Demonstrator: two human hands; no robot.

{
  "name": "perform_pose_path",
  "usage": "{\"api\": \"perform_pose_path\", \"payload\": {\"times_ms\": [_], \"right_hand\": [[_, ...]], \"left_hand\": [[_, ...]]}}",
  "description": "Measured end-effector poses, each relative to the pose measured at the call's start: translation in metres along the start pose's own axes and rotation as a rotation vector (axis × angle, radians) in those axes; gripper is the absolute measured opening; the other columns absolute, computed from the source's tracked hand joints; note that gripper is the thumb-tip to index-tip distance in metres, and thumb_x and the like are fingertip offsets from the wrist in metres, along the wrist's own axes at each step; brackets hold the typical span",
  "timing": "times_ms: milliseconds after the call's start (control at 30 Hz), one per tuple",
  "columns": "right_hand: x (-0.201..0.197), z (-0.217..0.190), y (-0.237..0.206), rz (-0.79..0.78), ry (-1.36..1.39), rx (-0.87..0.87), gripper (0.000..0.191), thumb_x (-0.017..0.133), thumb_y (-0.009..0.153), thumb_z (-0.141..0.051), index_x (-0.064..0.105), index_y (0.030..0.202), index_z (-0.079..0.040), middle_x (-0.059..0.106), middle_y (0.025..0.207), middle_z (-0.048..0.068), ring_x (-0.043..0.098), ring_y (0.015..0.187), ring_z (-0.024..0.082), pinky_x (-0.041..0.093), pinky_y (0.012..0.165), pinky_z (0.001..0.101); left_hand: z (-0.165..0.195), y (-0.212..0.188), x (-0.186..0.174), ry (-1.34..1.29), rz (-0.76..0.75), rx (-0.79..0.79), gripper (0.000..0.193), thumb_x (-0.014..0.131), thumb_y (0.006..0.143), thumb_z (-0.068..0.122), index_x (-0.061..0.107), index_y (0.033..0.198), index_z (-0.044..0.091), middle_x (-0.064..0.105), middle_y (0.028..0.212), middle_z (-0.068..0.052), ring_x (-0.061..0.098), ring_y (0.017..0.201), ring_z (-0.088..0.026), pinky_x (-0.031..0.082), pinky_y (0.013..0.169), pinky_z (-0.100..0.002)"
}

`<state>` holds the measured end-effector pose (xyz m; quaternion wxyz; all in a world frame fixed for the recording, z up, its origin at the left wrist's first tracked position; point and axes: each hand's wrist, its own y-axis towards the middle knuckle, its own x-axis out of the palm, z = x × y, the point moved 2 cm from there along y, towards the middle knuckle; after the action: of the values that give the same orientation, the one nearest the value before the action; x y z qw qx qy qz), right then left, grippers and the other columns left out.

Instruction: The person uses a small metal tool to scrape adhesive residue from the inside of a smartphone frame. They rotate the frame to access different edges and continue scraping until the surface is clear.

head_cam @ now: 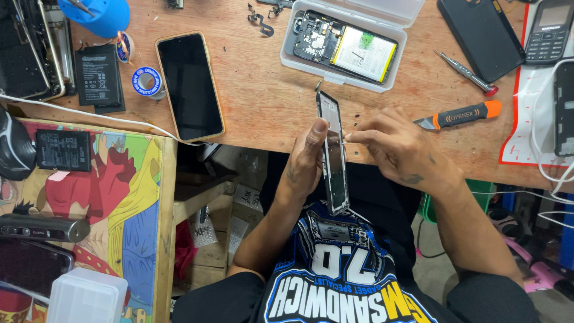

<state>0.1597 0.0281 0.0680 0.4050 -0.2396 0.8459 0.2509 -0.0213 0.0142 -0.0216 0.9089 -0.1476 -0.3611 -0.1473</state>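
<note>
Phone frame: a slim phone frame [332, 152] stands on edge, nearly upright in view, above the person's lap at the near rim of the wooden workbench [257, 96].
Left hand: left hand [305, 160] clasps the frame's left edge, thumb pressed near the top.
Right hand: right hand [397, 148] meets the frame's right edge, thumb and forefinger pinched against it.
Tray: a clear plastic tray [347, 45] holds an opened phone [344, 45] just beyond the frame.
Bench: a tan-cased smartphone [189, 85] lies left; an orange-handled pry tool [460, 115] lies right of the hands.
</note>
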Motion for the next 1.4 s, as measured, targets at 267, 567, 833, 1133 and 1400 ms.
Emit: {"api": "perform_pose_path", "payload": {"times_ms": [267, 567, 833, 1133, 1400], "right_hand": [[0.004, 0.004, -0.005, -0.01, 0.164, 0.175, 0.039, 0.065, 0.085, 0.011, 0.073, 0.118, -0.006, 0.068, 0.101, 0.013, 0.071, 0.083, 0.022, 0.057, 0.069, 0.032], [0.011, 0.007, -0.007, 0.035, 0.287, 0.245, 0.02, 0.075, 0.085, 0.002, 0.07, 0.105, -0.001, 0.071, 0.094, 0.01, 0.072, 0.079, 0.018, 0.057, 0.065, 0.0296], [0.018, 0.008, -0.012, 0.125, 0.292, 0.224, 0.022, 0.066, 0.092, 0.009, 0.073, 0.11, -0.001, 0.07, 0.096, 0.011, 0.069, 0.075, 0.015, 0.054, 0.062, 0.0264], [0.017, 0.008, -0.014, 0.075, 0.246, 0.304, 0.019, 0.081, 0.083, -0.005, 0.07, 0.098, 0.0, 0.068, 0.082, 0.009, 0.065, 0.068, 0.016, 0.05, 0.055, 0.0276], [0.018, 0.006, -0.011, 0.126, 0.201, 0.179, 0.018, 0.072, 0.092, 0.001, 0.073, 0.11, -0.003, 0.069, 0.087, 0.009, 0.066, 0.073, 0.016, 0.05, 0.063, 0.0279]], "left_hand": [[0.001, 0.001, -0.001, 0.07, 0.041, -0.006, 0.07, 0.054, 0.1, 0.063, 0.061, 0.105, -0.006, 0.061, 0.076, -0.005, 0.052, 0.059, -0.007, 0.039, 0.05, -0.021], [-0.007, 0.002, -0.007, -0.009, 0.057, -0.045, 0.081, 0.049, 0.099, 0.069, 0.062, 0.117, -0.009, 0.059, 0.068, -0.006, 0.055, 0.052, -0.009, 0.044, 0.045, -0.022], [-0.011, 0.004, -0.009, 0.013, 0.006, -0.037, 0.084, 0.043, 0.1, 0.07, 0.064, 0.114, -0.01, 0.062, 0.066, -0.009, 0.057, 0.048, -0.01, 0.046, 0.04, -0.024], [-0.012, 0.002, -0.01, 0.039, 0.056, -0.049, 0.083, 0.042, 0.099, 0.07, 0.066, 0.115, -0.007, 0.063, 0.068, -0.008, 0.059, 0.05, -0.011, 0.047, 0.042, -0.024], [-0.01, -0.001, -0.01, 0.059, 0.03, -0.051, 0.084, 0.039, 0.103, 0.071, 0.066, 0.107, -0.008, 0.063, 0.067, -0.007, 0.056, 0.05, -0.01, 0.045, 0.042, -0.023]]}}
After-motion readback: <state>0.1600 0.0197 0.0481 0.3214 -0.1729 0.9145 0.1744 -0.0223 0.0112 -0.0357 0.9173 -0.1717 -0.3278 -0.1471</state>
